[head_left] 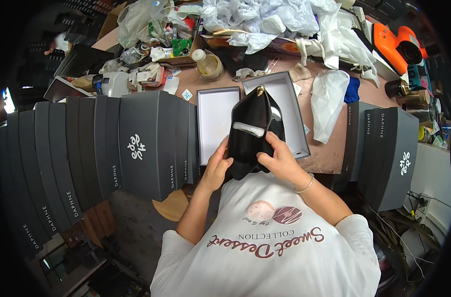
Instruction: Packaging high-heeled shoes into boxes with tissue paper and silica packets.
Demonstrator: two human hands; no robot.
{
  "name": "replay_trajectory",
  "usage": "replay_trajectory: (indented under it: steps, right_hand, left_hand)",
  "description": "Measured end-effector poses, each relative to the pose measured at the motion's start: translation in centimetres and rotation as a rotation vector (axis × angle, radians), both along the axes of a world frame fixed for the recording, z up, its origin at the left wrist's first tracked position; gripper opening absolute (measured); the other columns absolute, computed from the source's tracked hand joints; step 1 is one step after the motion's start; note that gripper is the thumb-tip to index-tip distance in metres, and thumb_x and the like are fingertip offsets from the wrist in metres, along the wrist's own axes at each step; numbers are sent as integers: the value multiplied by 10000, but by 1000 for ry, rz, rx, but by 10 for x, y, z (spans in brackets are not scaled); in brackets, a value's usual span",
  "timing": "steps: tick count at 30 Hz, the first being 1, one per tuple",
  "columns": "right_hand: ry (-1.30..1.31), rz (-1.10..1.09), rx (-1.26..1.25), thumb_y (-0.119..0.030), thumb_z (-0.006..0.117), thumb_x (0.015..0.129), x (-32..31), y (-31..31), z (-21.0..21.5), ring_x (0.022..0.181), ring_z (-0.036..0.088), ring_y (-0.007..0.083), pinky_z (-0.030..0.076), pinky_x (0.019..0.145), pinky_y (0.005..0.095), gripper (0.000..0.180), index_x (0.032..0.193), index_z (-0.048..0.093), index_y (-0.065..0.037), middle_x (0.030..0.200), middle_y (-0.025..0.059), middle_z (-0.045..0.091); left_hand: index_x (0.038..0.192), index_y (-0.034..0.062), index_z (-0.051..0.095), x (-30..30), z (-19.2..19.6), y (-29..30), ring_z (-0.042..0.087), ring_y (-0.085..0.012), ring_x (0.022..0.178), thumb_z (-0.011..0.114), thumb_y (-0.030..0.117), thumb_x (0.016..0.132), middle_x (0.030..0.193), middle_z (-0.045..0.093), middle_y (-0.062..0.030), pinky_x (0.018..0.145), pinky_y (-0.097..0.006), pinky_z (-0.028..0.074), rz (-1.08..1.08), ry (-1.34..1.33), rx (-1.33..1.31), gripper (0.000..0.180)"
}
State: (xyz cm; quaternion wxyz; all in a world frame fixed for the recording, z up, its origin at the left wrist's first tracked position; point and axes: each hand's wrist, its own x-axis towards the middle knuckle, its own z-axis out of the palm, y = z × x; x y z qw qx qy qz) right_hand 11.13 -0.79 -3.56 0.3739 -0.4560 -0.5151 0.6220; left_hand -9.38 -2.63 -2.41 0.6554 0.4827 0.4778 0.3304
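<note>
A black handbag-like item [248, 151] with a glossy front is held upright between my two hands, in front of my chest. Its top comes to a point with a small gold-coloured fitting. A white wrapped strip [248, 129] lies across its middle. My left hand [216, 166] grips its left edge, thumb on the front face. On the right edge, my right hand [280, 157] is closed with its thumb on the front too. Behind it lie an open box tray [297, 116] and a shallow pale-lined box part [217, 119], both grey-edged.
Dark grey boxes [141, 143] stand in a long row at left, more boxes [391, 148] at right. White plastic bags [260, 20] heap at the back. A jar [208, 65], a white cloth-like sheet [328, 101] and an orange tool [391, 47] lie on the pinkish table.
</note>
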Motion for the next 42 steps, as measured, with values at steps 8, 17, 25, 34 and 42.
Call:
replay_trajectory:
  steps: [8, 17, 25, 34, 42]
  right_hand:
    - [-107, -21, 268, -20, 508, 722, -4, 18, 20, 1009, 558, 305, 438, 902, 326, 435, 1150, 532, 53, 1094, 181, 544]
    - [-278, -33, 432, -163, 686, 798, 34, 47, 37, 1056, 526, 339, 422, 914, 355, 495, 1210, 508, 44, 1155, 198, 511]
    - [-686, 348, 678, -59, 561, 784, -23, -2, -4, 947, 541, 346, 414, 829, 414, 259, 1034, 604, -2, 1049, 164, 568]
    - [107, -123, -165, -299, 698, 838, -13, 17, 10, 923, 556, 134, 447, 859, 291, 439, 1089, 615, 52, 1015, 86, 646]
    - [582, 344, -496, -220, 654, 881, -7, 3, -2, 919, 562, 90, 453, 847, 245, 311, 1082, 627, 16, 1013, 13, 632]
  left_hand:
    - [1394, 106, 369, 18, -14, -7, 505, -388, 1190, 384, 603, 906, 1361, 459, -154, 946, -616, 417, 171, -845, -808, 697]
    - [1184, 48, 553, 21, -30, 8, 588, -330, 1081, 492, 274, 948, 1185, 596, -142, 955, -507, 477, 458, -771, -663, 332]
    - [1162, 77, 530, 38, -36, 5, 580, -170, 980, 504, 269, 971, 1075, 586, -46, 865, -332, 477, 645, -461, -357, 272]
    - [1213, 33, 425, 35, -21, 11, 482, -160, 1004, 609, 193, 915, 1083, 481, -77, 911, -274, 357, 741, 162, 415, 385]
    - [1357, -46, 369, -27, -20, 30, 474, -279, 1236, 214, 708, 892, 1307, 502, -194, 1063, -393, 339, 116, -468, -211, 900]
